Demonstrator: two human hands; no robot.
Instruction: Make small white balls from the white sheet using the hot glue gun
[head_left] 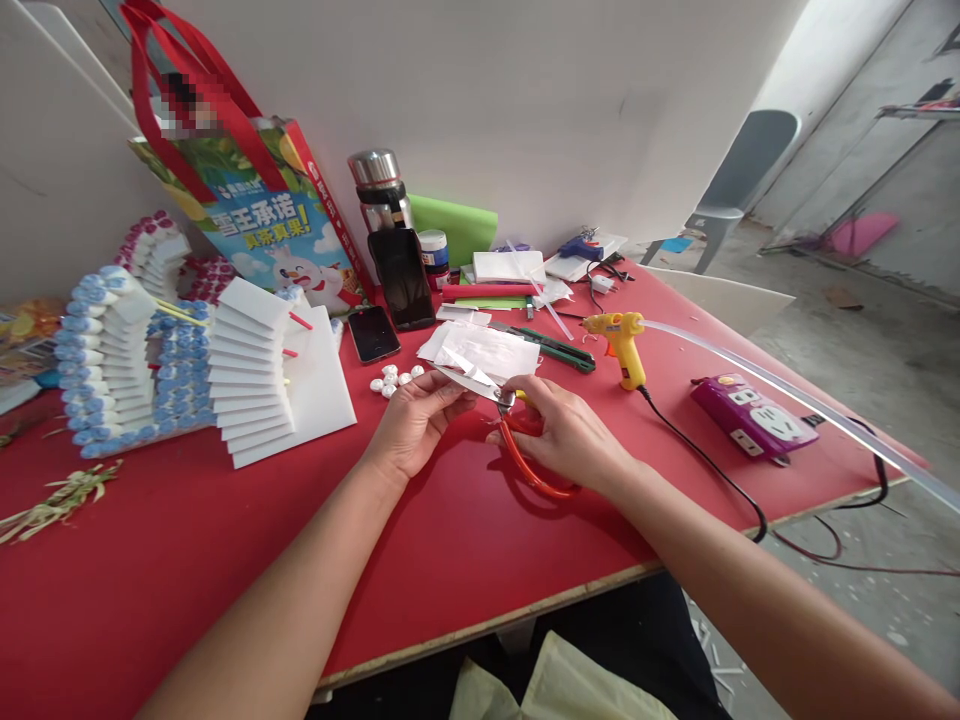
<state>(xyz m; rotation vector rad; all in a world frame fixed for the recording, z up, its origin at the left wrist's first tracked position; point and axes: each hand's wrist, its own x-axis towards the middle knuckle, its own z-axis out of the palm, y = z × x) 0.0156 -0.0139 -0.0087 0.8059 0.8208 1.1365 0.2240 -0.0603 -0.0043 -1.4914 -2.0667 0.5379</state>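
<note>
My right hand [564,425] is closed around the orange-red handles of a pair of scissors [536,478]. The blades point left, toward my left hand [418,420], and stand apart. My left hand's thumb and fingers are pinched together beside the lower blade; what they hold, if anything, cannot be made out. Just behind the blades lies a stack of thin white sheets [499,350]. To the left of it, near my left fingers, sits a small cluster of white rolled pieces [390,381].
A yellow glue gun [624,345] with a long clear stick stands right, near a purple power strip [754,418]. A green-handled cutter [559,350], phones [373,334], a steel flask [379,190] and a shopping bag [277,230] stand behind. Fanned white-and-blue models [112,340] are left.
</note>
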